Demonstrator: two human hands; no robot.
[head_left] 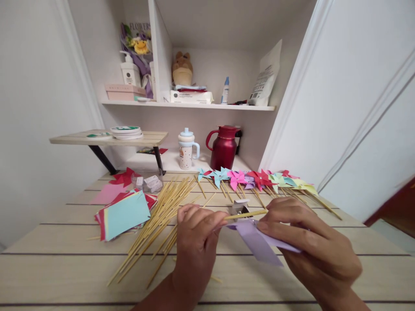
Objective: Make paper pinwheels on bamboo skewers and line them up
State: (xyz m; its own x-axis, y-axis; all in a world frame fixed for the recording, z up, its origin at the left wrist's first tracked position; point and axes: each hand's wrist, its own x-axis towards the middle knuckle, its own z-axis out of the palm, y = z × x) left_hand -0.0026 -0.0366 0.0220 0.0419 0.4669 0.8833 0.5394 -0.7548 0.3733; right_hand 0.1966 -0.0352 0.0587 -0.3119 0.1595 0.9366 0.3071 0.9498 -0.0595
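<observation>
My left hand (197,242) is closed in a pinch on one end of a thin wooden stick (247,214) that lies level in front of me. My right hand (313,244) is closed on a folded purple paper pinwheel (257,244), its fingers touching the other end of the stick. Both hands hover just above the wooden table (65,263). A small white box (239,206) sits right behind the stick.
A heap of wooden sticks (158,220) lies left of my hands, beside a stack of coloured paper squares (125,214). A row of finished pinwheels (259,179) runs along the back right. A red jug (223,147), a cup (187,149) and shelves stand behind.
</observation>
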